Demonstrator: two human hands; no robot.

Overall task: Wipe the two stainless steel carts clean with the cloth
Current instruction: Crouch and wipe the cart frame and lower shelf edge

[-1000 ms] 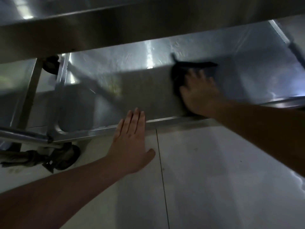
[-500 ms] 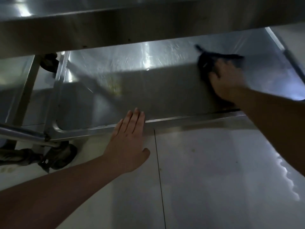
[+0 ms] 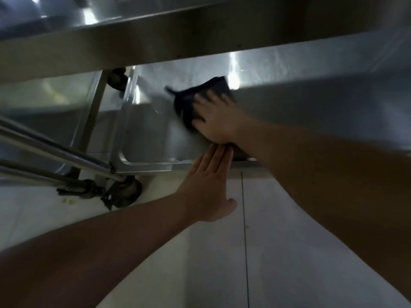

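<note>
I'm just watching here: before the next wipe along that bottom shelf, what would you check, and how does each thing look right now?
1. Cloth under the wiping hand: ok. The right hand presses flat on the dark cloth.
2. Cloth touching the steel: ok. It lies on the lower shelf.
3. Bracing hand placed: ok. The left hand lies flat, fingertips at the shelf's front rim.
4. Path to the shelf's left end free: ok. Bare steel shows between the cloth and the corner.
5. Cart wheel locked: cannot tell. The caster is too dark to read.
6. Shelf already clean: cannot tell. Glare and blur hide any dirt.
</note>
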